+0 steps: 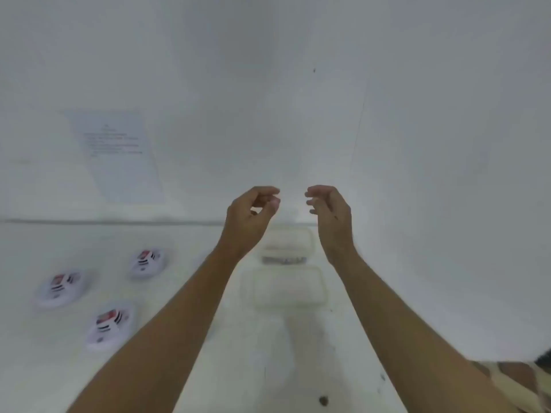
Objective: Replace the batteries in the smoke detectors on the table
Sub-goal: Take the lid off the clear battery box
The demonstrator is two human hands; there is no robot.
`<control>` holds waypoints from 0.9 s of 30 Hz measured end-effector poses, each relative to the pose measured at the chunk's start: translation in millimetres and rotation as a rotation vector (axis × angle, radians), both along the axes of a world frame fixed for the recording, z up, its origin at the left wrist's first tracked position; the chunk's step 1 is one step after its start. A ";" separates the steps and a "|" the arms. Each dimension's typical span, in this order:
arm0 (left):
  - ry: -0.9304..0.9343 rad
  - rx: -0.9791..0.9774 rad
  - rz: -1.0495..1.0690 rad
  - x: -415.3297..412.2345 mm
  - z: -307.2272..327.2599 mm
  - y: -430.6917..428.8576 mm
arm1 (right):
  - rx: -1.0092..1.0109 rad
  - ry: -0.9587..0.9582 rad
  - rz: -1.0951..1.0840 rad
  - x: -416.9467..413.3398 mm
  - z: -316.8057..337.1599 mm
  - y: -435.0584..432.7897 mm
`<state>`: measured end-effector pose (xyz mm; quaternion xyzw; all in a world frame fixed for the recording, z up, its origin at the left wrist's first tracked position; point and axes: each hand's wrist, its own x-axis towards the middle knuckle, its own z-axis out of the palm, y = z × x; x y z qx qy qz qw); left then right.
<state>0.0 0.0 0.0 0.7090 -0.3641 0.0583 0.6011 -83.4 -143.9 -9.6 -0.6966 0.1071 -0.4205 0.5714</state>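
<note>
- Seemingly barely begun: three smoke detectors (147, 262) lie on the table (268, 368), left, label sides up, untouched.
- Left hand (250, 216) and right hand (331, 213) hover raised, fingers loosely curled, holding nothing.
- Far container (287, 248): small blurred items, possibly batteries.
- Near container (287, 289): looks empty.

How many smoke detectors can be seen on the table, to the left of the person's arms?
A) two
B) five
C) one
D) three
D: the far smoke detector, the left smoke detector and the near smoke detector lie apart on the table; no other one shows.
</note>
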 end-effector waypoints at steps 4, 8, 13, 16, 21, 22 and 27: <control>0.137 0.049 -0.012 -10.0 -60.6 13.4 | 0.046 0.087 -0.010 -18.9 -57.7 8.4; 0.214 0.247 0.183 -6.5 -120.6 18.0 | -0.091 0.330 -0.147 -27.9 -113.9 5.0; 0.502 0.432 0.206 -4.3 -151.1 9.6 | -0.101 0.669 -0.121 -28.3 -146.9 3.5; 0.521 0.476 0.173 -5.4 -153.6 4.0 | -0.041 0.686 -0.074 -31.1 -148.6 5.9; 0.570 0.414 0.151 0.1 -157.8 4.4 | -0.040 0.688 -0.096 -30.1 -146.4 6.9; 0.598 0.389 0.132 0.7 -158.2 4.9 | -0.047 0.688 -0.102 -29.8 -146.1 7.5; 0.562 0.369 0.176 2.6 -160.0 5.4 | -0.053 0.689 -0.128 -29.0 -145.4 9.3</control>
